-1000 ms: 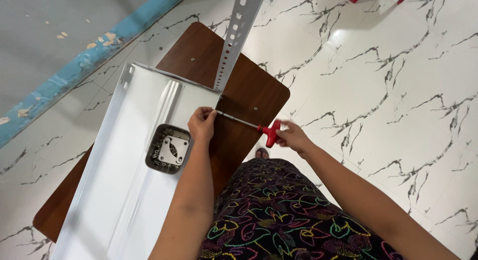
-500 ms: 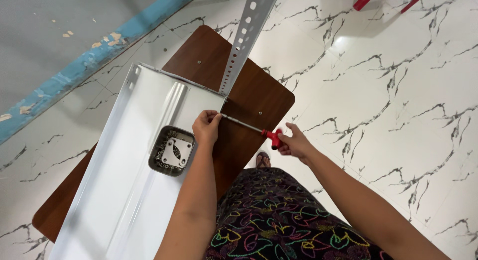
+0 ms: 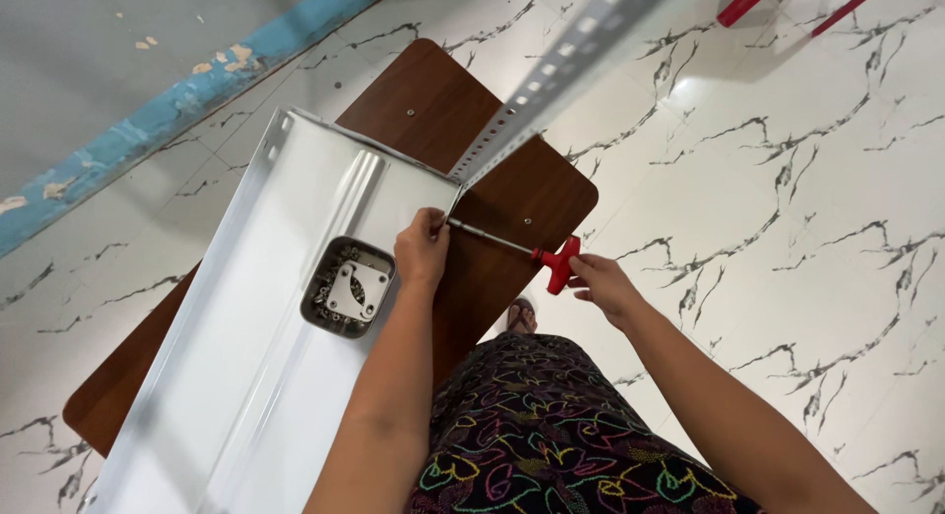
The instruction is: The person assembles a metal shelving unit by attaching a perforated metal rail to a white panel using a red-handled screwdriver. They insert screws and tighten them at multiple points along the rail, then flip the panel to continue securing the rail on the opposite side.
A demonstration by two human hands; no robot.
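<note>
Screwdriver (image 3: 522,250): red T-handle, thin steel shaft, lying nearly level over the brown board's right edge, tip at the near right corner of the white shelf panel.
Shelf panel (image 3: 246,317): white sheet metal, laid lengthwise along the brown board (image 3: 433,100), which sits low over the marble floor.
Upright (image 3: 536,96): perforated angle post, meets the panel at that same corner and rises toward the camera.
Left hand (image 3: 423,246): closed around the panel corner and the tool's tip end, fingers curled; the fastener itself is hidden under them.
Right hand (image 3: 598,281): fingertips closed on the T-handle, palm clear of it.
Tray (image 3: 346,287): small grey dish on the panel, just left of the left hand, holding a square plate and loose screws.
Technique (judgement): keep the shaft square to the hole, press along the axis while turning, left hand pinning post and panel flush so the holes stay aligned.
</note>
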